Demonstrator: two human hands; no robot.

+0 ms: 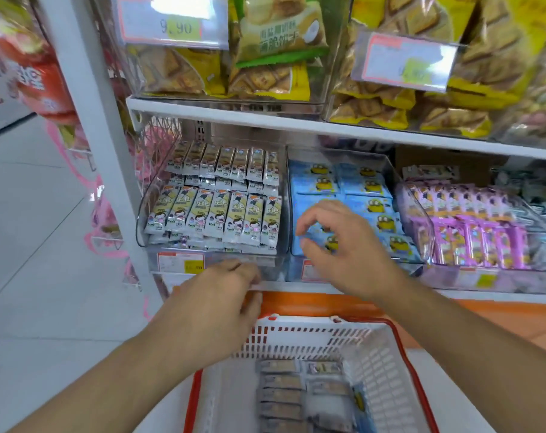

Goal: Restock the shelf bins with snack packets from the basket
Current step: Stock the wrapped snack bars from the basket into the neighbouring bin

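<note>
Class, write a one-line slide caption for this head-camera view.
Both hands, left and right, reach toward snack bins above a basket.

— What's in the basket (371, 357)?
— It's white with a red rim, and grey-and-tan snack packets (281, 392) lie flat in rows on its bottom.
— And the shelf bins?
— The clear left bin (159, 195) holds upright white-and-yellow packets (215, 217); the next bin (393, 179) holds blue ones (365, 195).

White basket (371, 354) with a red rim. White-and-yellow cartoon packets (215, 220) fill the left bin, light blue packets (359, 189) with yellow cartoon figures the middle, purple packets (471, 232) the right. Yellow biscuit bags (265, 79) above. White shelf (296, 126), with an orange band (312, 303) below the bins.
</note>
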